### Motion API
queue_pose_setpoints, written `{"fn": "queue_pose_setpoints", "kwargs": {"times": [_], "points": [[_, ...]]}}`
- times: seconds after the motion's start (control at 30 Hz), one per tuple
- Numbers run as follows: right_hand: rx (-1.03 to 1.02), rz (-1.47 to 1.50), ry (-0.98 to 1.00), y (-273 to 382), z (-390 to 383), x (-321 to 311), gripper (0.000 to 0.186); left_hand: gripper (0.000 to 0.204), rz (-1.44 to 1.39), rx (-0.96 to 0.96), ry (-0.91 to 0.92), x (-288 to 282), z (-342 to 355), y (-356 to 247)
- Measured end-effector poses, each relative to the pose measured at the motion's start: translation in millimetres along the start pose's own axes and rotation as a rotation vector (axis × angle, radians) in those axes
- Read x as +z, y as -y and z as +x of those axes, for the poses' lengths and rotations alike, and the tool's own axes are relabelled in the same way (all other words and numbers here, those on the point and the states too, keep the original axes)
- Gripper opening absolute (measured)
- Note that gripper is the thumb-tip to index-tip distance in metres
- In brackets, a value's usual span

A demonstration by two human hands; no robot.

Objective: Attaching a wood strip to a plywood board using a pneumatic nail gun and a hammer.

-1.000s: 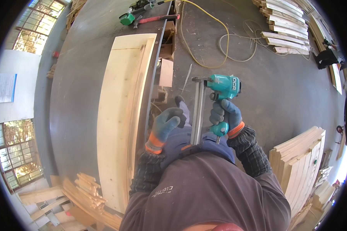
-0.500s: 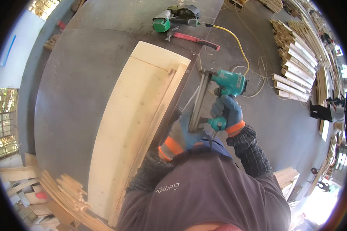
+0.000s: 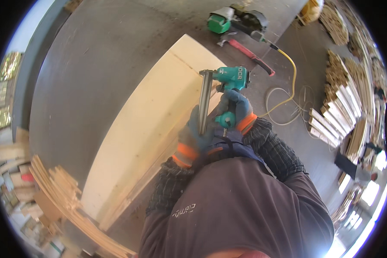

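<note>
Gripping the nailer (image 3: 233, 78), the right hand (image 3: 238, 103) could misfire it by squeezing; left of this grip, the left hand (image 3: 191, 132) blurs, closure unclear.

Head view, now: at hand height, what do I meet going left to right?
Window → pale board → left hand → right hand → yellow hose → stacked planks; nail gun left out, overlaps both hands.

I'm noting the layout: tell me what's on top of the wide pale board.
A narrow wooden strip lies lengthwise on the board. The teal nail gun hides part of its far end, which cannot be seen.
</note>
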State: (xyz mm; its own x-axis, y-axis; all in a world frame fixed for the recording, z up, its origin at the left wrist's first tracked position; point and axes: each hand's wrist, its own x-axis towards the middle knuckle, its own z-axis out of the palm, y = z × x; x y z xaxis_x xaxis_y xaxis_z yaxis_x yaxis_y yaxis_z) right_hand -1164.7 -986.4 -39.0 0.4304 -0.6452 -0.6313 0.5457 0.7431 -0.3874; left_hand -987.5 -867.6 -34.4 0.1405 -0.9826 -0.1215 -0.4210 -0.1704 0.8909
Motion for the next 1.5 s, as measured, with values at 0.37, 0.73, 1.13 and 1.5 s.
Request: {"fn": "queue_pose_setpoints", "kwargs": {"times": [0.37,0.73,1.13,1.5], "points": [[0.305,0.125,0.354,40.3,107.4,-33.3,0.022,0.047,0.097,-0.193,-0.372,27.3,-17.6,-31.8],[0.452,0.348,0.580,86.8,117.3,-46.2,0.031,0.044,-0.488,-0.363,-0.503,76.4,4.5,-93.7],[0.416,0.216,0.526,88.9,86.5,-23.2,0.038,0.053,-0.553,-0.101,-0.708,80.4,54.4,-74.4],[-0.463,-0.874,0.828,84.3,91.8,-45.9,0.008,0.057,-0.927,-0.519,-0.211,28.8,56.1,-46.3]]}}
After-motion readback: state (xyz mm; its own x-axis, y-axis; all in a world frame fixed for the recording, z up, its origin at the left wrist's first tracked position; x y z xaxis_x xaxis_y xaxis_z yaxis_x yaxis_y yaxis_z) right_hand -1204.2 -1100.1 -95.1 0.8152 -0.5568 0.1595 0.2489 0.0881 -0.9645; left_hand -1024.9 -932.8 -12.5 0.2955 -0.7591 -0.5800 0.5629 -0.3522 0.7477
